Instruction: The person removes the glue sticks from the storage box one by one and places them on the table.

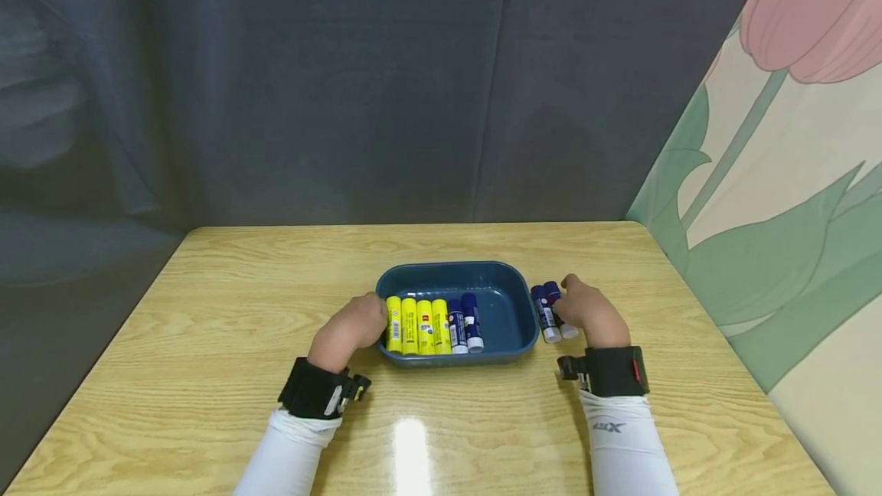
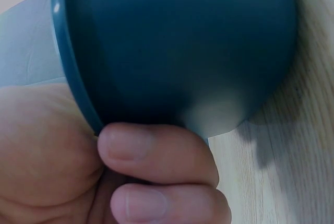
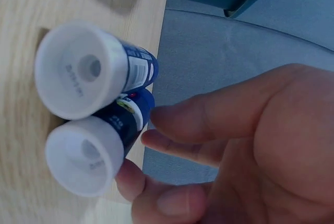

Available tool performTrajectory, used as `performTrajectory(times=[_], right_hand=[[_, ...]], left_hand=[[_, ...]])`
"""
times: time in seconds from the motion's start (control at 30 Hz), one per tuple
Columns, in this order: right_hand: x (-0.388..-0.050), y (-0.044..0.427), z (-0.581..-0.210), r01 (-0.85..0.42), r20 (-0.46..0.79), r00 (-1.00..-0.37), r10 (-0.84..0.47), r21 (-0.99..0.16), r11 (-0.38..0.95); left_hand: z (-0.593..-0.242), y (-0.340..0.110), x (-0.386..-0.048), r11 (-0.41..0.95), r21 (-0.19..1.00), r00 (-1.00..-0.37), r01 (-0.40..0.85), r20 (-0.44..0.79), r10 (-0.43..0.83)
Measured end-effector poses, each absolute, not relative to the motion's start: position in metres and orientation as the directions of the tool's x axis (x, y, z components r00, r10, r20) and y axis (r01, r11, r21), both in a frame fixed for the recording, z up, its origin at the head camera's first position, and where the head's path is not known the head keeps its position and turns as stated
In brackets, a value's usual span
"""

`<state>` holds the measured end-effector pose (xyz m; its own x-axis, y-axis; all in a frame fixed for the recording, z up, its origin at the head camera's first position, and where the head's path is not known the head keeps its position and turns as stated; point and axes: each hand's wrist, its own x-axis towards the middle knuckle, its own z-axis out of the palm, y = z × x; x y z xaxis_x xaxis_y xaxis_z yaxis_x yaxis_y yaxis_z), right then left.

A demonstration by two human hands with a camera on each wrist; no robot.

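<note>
A dark blue plastic tray [image 1: 506, 327] stands on the table with a row of yellow glue sticks [image 1: 425, 327] and two blue glue sticks [image 1: 472, 321] in it. My left hand [image 1: 358, 324] grips the tray's left end, fingers curled at the rim in the left wrist view. Right of the tray, two more blue glue sticks with white ends [image 3: 83, 70] lie side by side on the wood. Around the nearer of these, a blue glue stick [image 3: 86, 156], my right hand [image 1: 589, 311] has its thumb and fingers spread, not closed on it.
The wooden table [image 1: 241, 327] reaches back to a dark grey curtain [image 1: 344, 98]. At the right is a wall with a painted tulip [image 1: 813, 14]. Each wrist wears a black strap [image 1: 615, 371] with a small camera.
</note>
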<state>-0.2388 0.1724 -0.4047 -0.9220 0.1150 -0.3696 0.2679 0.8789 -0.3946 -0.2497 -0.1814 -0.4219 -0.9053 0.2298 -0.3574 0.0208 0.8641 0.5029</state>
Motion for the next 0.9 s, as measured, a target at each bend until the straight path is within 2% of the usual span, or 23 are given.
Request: performTrajectory(times=[0.9], right_hand=[[-0.2312, 0.1704, -0.3959, 0.281, -0.394, -0.911, 0.119, -0.384, 0.880]], left_hand=[[-0.4194, -0.1821, -0.2475, 0.860, 0.510, -0.909, 0.023, -0.348, 0.231]])
